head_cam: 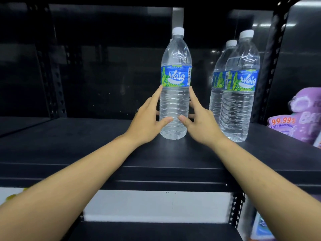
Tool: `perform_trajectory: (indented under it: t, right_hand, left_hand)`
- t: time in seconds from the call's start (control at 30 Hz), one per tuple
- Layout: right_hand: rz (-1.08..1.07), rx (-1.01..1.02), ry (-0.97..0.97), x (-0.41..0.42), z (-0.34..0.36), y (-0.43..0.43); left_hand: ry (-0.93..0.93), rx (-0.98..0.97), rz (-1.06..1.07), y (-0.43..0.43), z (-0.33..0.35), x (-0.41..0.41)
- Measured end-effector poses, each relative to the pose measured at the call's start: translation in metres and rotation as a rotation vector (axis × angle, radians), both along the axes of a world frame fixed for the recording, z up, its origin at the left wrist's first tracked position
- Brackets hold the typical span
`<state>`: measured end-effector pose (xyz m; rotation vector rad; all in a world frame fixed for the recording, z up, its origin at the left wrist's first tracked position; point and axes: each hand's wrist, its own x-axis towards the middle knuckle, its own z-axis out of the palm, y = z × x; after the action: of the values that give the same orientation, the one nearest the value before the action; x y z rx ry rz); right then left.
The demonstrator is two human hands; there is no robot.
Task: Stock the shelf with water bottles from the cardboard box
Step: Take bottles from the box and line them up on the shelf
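Clear water bottle [174, 101], centre frame, stands on the black shelf [69, 145]; left hand [145, 124] and right hand [199, 126] flank it, fingers straight, apparently steadying.

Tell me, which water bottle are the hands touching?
The middle bottle, between the left hand and right hand; the front right bottle and the bottle behind it stand untouched.

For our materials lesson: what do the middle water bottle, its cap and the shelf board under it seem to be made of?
Middle water bottle: probably thin clear plastic; its ribbed, glossy walls catch highlights and show the water inside.
Cap: seemingly opaque white plastic, with a matte look.
Shelf board: black and smooth with a faint sheen; painted metal or laminate, the view cannot tell which.
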<state>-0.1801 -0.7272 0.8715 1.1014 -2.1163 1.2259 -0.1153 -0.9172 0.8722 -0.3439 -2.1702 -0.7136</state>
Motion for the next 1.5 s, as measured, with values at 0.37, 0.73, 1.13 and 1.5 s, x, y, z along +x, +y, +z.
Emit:
perform_trajectory:
  t: [0.37, 0.73, 1.13, 1.5]
  right_hand:
    - [-0.034, -0.006, -0.014, -0.001, 0.001, -0.001]
    - [-0.097, -0.011, 0.102, -0.006, -0.004, -0.001]
    - [-0.136, 0.061, 0.082, -0.011, -0.005, 0.001]
    - [-0.481, 0.305, 0.281, 0.053, -0.015, 0.068]
  left_hand:
    - [0.017, 0.026, 0.008, 0.003, -0.002, 0.001]
    - [0.074, 0.077, 0.032, 0.008, -0.003, 0.001]
    - [0.051, 0.075, 0.038, 0.007, -0.007, 0.000]
    - [0.123, -0.239, 0.172, 0.034, 0.000, 0.050]
